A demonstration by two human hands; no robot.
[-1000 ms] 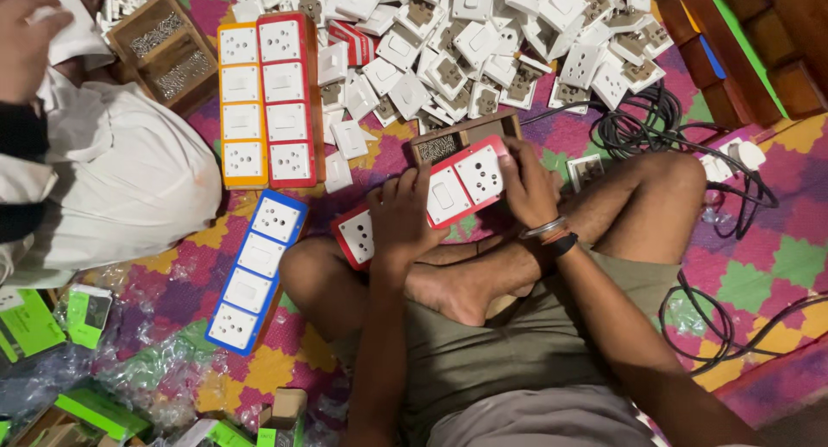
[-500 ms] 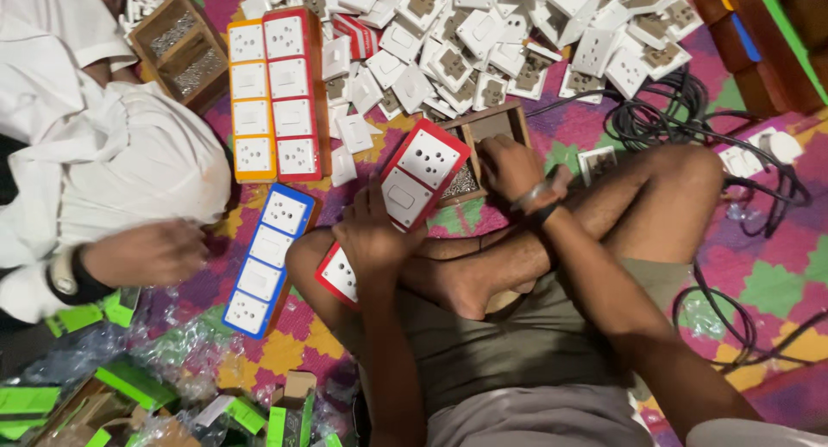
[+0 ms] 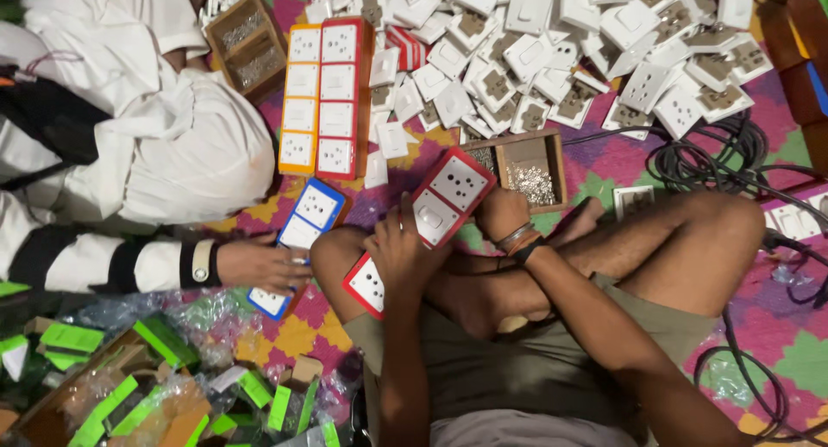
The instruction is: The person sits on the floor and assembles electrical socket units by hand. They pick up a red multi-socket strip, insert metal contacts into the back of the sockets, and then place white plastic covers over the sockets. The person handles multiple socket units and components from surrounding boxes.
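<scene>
I sit cross-legged and hold a long red-framed switch board (image 3: 448, 192) with white socket plates tilted across my knee. My left hand (image 3: 398, 255) grips its middle from above, covering part of it. My right hand (image 3: 500, 212), with bands on the wrist, holds the board's upper right edge beside a wooden box of small screws (image 3: 528, 173). The lower end of the red board (image 3: 366, 285) sticks out under my left hand.
A co-worker in white sits at the left, one hand (image 3: 263, 266) on a blue-framed board (image 3: 306, 223). An orange board (image 3: 300, 97) and a red board (image 3: 341, 97) lie beyond. White socket modules (image 3: 604, 41) are piled at the top, black cables (image 3: 716, 158) at right, green packets (image 3: 155, 339) bottom left.
The co-worker's hand has reached right onto the blue board. My hands have turned the red board more steeply, and my right hand has slid along its upper edge.
</scene>
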